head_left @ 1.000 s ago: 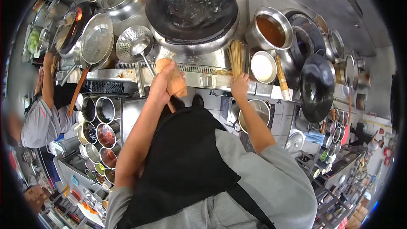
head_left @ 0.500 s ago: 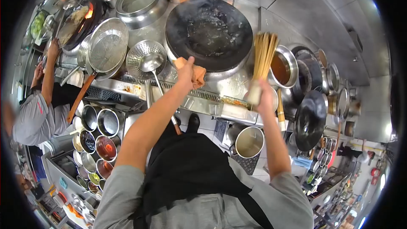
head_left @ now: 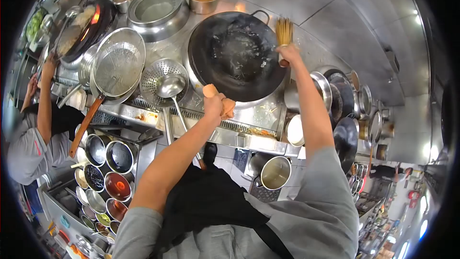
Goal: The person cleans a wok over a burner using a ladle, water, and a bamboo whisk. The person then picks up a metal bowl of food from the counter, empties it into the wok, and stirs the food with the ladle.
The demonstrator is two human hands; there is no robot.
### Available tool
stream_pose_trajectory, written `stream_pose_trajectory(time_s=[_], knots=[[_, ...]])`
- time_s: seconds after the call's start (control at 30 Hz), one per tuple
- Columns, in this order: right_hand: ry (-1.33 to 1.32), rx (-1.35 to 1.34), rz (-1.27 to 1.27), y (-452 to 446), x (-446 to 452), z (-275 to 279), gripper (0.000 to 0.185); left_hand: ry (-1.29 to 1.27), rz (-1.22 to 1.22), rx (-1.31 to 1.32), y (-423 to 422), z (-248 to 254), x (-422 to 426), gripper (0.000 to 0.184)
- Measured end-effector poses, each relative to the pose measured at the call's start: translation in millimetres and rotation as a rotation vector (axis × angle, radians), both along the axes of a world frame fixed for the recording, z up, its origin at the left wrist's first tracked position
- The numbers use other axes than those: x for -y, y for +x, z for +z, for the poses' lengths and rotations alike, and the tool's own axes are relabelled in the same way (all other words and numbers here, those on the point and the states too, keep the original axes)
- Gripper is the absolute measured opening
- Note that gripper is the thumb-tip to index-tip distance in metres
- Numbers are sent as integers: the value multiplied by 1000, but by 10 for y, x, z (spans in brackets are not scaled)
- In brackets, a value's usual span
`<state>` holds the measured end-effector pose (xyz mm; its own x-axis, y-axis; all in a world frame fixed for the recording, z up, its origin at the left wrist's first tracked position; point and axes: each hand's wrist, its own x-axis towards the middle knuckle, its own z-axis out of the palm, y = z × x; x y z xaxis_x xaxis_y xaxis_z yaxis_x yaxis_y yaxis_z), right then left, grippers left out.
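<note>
A large black wok (head_left: pixel 235 55) sits on the stove, with wet, shiny patches inside and faint steam above. My left hand (head_left: pixel 213 106) is closed around a folded orange cloth (head_left: pixel 228 110) at the wok's near rim. Whether a wok handle lies inside the cloth is hidden. My right hand (head_left: pixel 290 54) grips a bamboo wok brush (head_left: pixel 284 32) by its bound end. Its bristles point up and away, just beyond the wok's right rim.
Left of the wok lie a perforated skimmer (head_left: pixel 152 79), a ladle (head_left: pixel 171 86) and a wire strainer (head_left: pixel 119 62). A flame (head_left: pixel 240 7) shows behind it. Further left, a co-worker's arm (head_left: pixel 45 100) reaches to another wok (head_left: pixel 96 29). Several sauce pots (head_left: pixel 119 157) stand lower left.
My right hand has moved the brush forward and left, from beside the sauce pot to the wok's right rim. My left hand keeps the cloth at the near rim. The head view has shifted.
</note>
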<state>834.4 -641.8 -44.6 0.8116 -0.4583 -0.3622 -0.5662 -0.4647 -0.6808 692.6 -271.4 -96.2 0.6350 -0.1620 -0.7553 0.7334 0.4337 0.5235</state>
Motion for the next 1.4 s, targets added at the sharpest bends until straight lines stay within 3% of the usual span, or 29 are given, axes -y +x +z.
stream_pose_trajectory(time_s=[0.13, 0.2, 0.23, 0.27, 0.33, 0.4, 0.47, 0.53, 0.63, 0.67, 0.7, 0.77, 0.8, 0.9, 0.97, 1.0, 1.1, 1.13, 1.2, 1.23, 1.33, 1.4], knots=[[-512, 138, 436, -771, -649, 930, 71, 4, -28, 6, -51, -169, 88, 28], [-810, 44, 637, -1184, -1453, 1668, 53, 41, -7, -7, -87, 41, 90, 29], [-875, -48, 753, -1262, -1690, 1726, 45, 86, 9, -14, -108, 141, 80, 29], [-970, -247, 823, -1318, -1899, 1629, 32, 79, 13, -21, -128, 173, 80, 29], [-1096, -117, 1044, -1409, -1973, 1121, 19, 146, 14, 14, -174, 188, 71, 31], [-1246, 87, 888, -797, -1802, 757, 15, 119, -7, 12, -169, 71, 79, 33], [-1122, 102, 544, -186, -1772, 655, 18, 93, -27, 10, -140, 60, 40, 35], [-1147, 60, 767, -151, -2048, 772, 17, 74, -144, -62, -90, 149, -77, 40], [-1200, 136, 1069, -866, -2576, 1027, 13, 122, -309, -63, 5, -193, -173, 40], [-1126, 249, 1197, -1120, -2525, 976, 14, 76, -314, -95, 7, 193, -234, 40], [-1124, 182, 1220, -1354, -2513, 990, 14, 69, -309, -101, -40, 202, -186, 40], [-1214, -167, 973, -1261, -2347, 998, 19, 156, -284, -112, -37, 202, -150, 38], [-1166, -132, 794, -997, -1993, 891, 20, 128, -296, -148, -25, 315, -148, 36], [-1001, -54, 439, -174, -1551, 760, 24, 41, -331, -35, 31, -239, -109, 34], [-1044, -12, 544, -186, -1894, 521, 23, 28, -332, -61, 61, 17, -211, 33], [-1155, 161, 589, -365, -2081, 354, 20, 10, -320, -90, 66, 131, -263, 33], [-1159, 242, 871, -1229, -2337, 360, 13, -131, -349, 33, -2, 181, -473, 33], [-1088, 309, 1000, -1570, -2266, 586, 18, -147, -365, -39, -19, 240, -551, 35], [-1153, 12, 911, -1782, -1688, 395, 15, -52, -424, 76, -157, 351, -676, 39], [-1350, -48, 846, -1590, -1409, 456, 13, 45, -483, 183, -239, 373, -747, 43], [-1205, 146, 504, -591, -817, 356, 15, 315, -566, 398, -426, 253, -818, 54], [-1084, 73, 442, -461, -1307, 375, 16, 458, -624, 466, -553, 432, -844, 58]])
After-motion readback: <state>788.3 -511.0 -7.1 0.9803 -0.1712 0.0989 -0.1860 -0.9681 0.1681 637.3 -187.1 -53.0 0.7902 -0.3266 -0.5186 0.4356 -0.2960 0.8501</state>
